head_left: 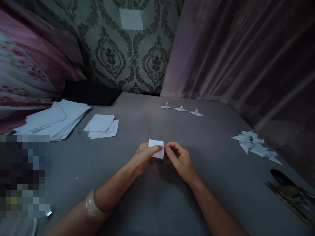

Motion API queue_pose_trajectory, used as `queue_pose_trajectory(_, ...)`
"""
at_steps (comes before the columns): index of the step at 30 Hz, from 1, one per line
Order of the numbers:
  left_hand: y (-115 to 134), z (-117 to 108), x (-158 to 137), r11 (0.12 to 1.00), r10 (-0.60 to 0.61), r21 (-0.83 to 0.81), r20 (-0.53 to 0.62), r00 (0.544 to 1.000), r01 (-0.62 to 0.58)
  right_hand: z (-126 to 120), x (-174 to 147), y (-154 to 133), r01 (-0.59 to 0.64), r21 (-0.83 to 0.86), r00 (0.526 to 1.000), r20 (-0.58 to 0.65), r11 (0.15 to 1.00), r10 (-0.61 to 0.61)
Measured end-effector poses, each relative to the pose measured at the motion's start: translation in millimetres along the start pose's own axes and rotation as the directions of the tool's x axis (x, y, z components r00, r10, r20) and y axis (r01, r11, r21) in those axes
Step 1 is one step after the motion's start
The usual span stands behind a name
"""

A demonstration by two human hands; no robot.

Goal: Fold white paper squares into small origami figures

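A small folded square of white paper (154,144) is held above the middle of the grey table. My left hand (144,156) grips it from the left, with the thumb pressed flat across its face and the other fingers mostly hidden beneath. At its right edge, the thumb and forefinger of my right hand (181,161) are pinched together on the paper's layers. The remaining right fingers curl under and are partly hidden.
Three folded paper shapes (181,108) stand in a row at the back. More folded pieces (257,146) lie heaped at right, near dark-handled scissors (283,178). Paper squares (100,123) and a larger sheet stack (71,118) lie at left, by a blurred block (24,177).
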State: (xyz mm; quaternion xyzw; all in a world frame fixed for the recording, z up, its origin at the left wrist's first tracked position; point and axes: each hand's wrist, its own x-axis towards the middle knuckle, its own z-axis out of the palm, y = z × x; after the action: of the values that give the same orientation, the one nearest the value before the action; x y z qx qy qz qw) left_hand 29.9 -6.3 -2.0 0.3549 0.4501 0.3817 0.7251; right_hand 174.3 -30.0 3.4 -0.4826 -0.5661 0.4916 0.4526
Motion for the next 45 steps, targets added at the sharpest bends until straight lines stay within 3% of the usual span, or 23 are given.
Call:
queue_pose_trajectory(3, 1.2, 1.0, -1.0, 0.995, 0.03, -0.094, -0.043, 0.999, -0.034, -1.2, 0.2, 0.6, -0.104, 0.121, 0.994, 0.059, 0.987, 0.097)
queue_pose_trajectory(7, 2.0, 1.5, -2.1, 0.994, 0.036, -0.099, -0.025, 0.999, -0.038, -1.1, 0.6, 1.6, -0.156, 0.136, 0.987, 0.055, 0.978, 0.149)
queue_pose_trajectory(15, -0.5, -0.2, -1.6, 0.999, 0.029, -0.046, -0.003, 1.0, -0.029, -2.6, 3.4, 5.7, -0.146, 0.18, 0.989, 0.04, 0.973, 0.142)
queue_pose_trajectory(24, -1.1, 1.5, -0.6, 0.994, 0.018, -0.112, -0.017, 1.0, -0.02, -2.9, 2.5, 3.8, 0.0, 0.012, 0.999, 0.045, 1.0, -0.001)
queue_pose_trajectory(31, 1.5, 0.0, -0.5, 0.994, 0.034, -0.106, -0.048, 0.998, -0.039, -1.6, 2.8, 5.4, -0.174, 0.217, 0.983, 0.098, 0.96, 0.156)
queue_pose_trajectory(39, 2.2, 0.1, -2.7, 0.994, 0.011, -0.108, 0.003, 1.0, -0.01, -0.9, 4.2, 9.7, -0.218, 0.293, 0.976, 0.056, 0.931, 0.211)
queue_pose_trajectory(45, 2.3, 2.3, -3.2, 0.998, 0.003, -0.064, -0.032, 0.999, -0.005, -3.5, 4.6, 11.0, -0.201, 0.263, 0.979, 0.091, 0.944, 0.183)
